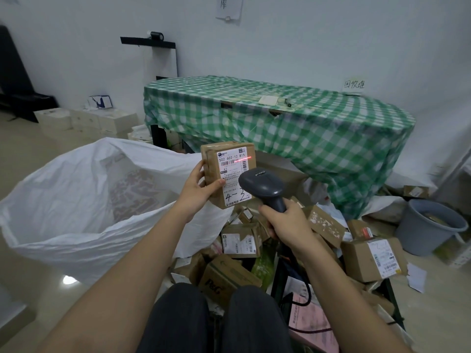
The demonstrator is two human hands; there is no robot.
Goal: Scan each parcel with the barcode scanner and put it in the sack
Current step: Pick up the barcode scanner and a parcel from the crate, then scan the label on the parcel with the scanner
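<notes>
Scanning parcel (228, 171), scanner (265, 187), sack (84, 200) beside

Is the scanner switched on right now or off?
On. The scanner, held in the right hand, throws a red line across the barcode on the label of the parcel in the left hand.

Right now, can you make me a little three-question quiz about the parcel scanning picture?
1. True or false: the red scan line falls on the held parcel's label.
2. Which hand grips the barcode scanner?
3. The white sack is: A) tied closed, B) open, C) on the table.

Key:
1. True.
2. The right hand; the left hand holds the parcel.
3. B.
</notes>
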